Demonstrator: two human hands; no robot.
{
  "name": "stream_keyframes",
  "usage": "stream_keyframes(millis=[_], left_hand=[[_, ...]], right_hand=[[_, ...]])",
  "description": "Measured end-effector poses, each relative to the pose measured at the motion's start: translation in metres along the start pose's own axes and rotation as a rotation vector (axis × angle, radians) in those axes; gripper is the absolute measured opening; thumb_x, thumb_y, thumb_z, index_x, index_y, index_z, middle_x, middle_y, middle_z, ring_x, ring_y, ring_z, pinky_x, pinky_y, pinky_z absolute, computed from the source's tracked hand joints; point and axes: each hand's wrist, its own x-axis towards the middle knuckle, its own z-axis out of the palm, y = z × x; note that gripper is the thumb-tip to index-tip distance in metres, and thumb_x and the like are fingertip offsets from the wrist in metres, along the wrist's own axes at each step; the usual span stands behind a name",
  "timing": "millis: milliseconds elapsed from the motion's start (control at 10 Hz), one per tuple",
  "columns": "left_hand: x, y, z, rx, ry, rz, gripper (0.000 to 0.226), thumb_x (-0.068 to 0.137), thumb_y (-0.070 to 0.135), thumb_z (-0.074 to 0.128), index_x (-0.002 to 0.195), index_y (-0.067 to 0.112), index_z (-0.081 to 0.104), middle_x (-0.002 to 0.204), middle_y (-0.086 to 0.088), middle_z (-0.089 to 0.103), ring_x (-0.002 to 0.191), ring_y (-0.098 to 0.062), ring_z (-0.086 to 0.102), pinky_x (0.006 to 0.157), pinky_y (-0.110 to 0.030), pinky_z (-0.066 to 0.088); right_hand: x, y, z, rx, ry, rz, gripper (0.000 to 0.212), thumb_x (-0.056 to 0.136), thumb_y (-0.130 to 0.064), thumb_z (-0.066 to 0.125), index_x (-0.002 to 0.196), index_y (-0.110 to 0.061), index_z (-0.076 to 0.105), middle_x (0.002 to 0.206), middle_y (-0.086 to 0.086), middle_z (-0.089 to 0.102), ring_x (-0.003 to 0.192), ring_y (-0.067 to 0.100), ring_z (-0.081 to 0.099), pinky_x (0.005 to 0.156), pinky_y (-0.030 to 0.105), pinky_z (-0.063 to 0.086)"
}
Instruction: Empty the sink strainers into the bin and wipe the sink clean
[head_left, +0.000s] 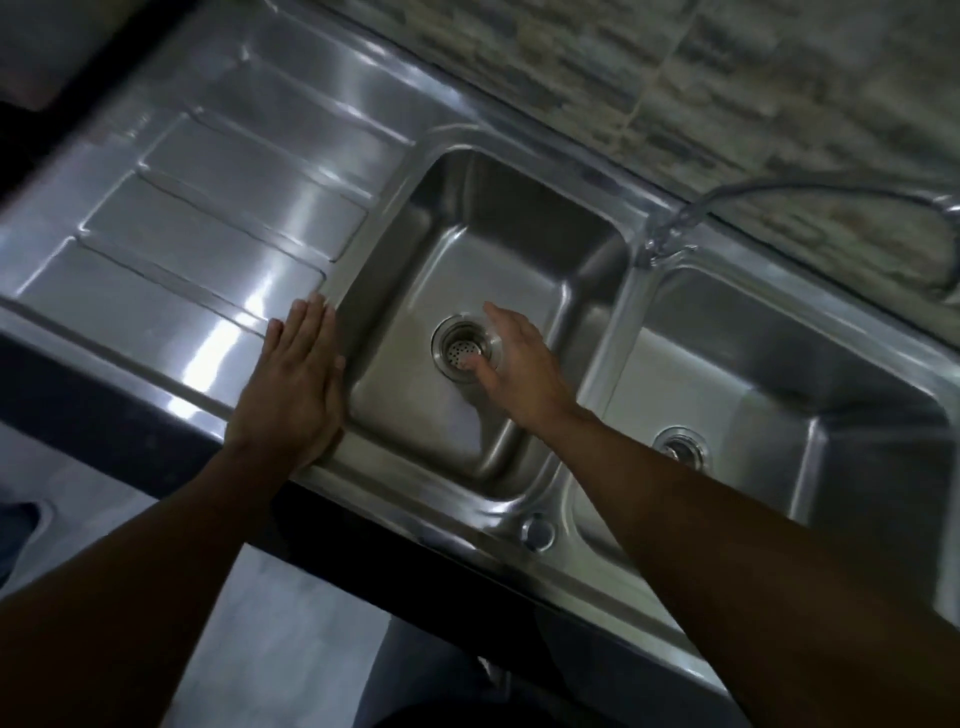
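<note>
Sink (498, 249): left hand (293, 384) flat on edge, right hand (519, 369) over strainer (460, 353).

Place: a kitchen.
Fixture: stainless double-bowl sink (395, 270) with a ribbed drainboard (208, 228) and strainers (465, 353) in both drains.
Surroundings: tiled wall (727, 78) behind, tap (670, 234) at the rim, dark desk (130, 415) edge in front.

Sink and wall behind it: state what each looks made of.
Sink: most likely stainless steel, brushed and glossy, given its grey sheen and bright streaked reflections. Wall: probably glazed stone-look tile, with mottled grey banding and a thin joint line.
</note>
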Motion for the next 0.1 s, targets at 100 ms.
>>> stream_keyframes(millis=[100], left_hand=[[0.0029,0.0123,-0.0090,-0.041,-0.004,-0.056,0.059,0.102,0.027,0.034,0.151,-0.006,0.033,0.161,-0.025,0.027,0.152,-0.041,0.022,0.124,-0.057,0.019]], right_hand=[[-0.0194,-0.0099,-0.0385,0.010,0.049,-0.044,0.062,0.097,-0.030,0.061,0.152,-0.015,0.036,0.152,0.007,0.042,0.141,0.021,0.040,0.116,0.033,0.034]])
